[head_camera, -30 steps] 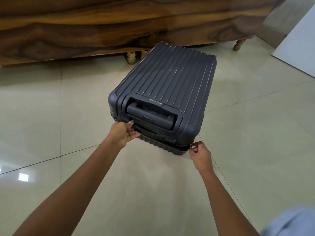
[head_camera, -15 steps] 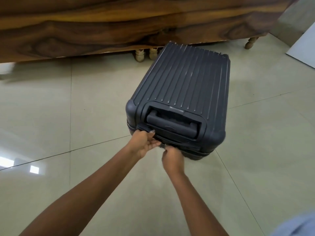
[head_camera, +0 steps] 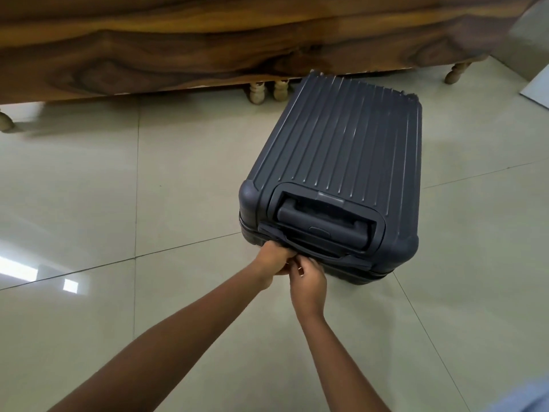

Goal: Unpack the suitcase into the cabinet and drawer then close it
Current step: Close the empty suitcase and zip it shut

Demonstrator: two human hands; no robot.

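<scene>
Suitcase (head_camera: 341, 150): dark ribbed hard shell, lying flat and shut on the floor (head_camera: 118, 203), far end near the wooden furniture (head_camera: 148, 49).
Left hand (head_camera: 271, 260): fingers curled on the near edge at the seam, probably to brace it.
Right hand (head_camera: 309, 281): touching the left, fingers pinched at the seam, likely on a zip pull; too small to confirm.
Floor: glossy pale tiles, glare at left.
Furniture: turned legs (head_camera: 257, 93).

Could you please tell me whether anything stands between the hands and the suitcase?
Nothing visible does. The left hand and the right hand are both on the suitcase, fingers curled at its near end, with only bare floor around them.
</scene>
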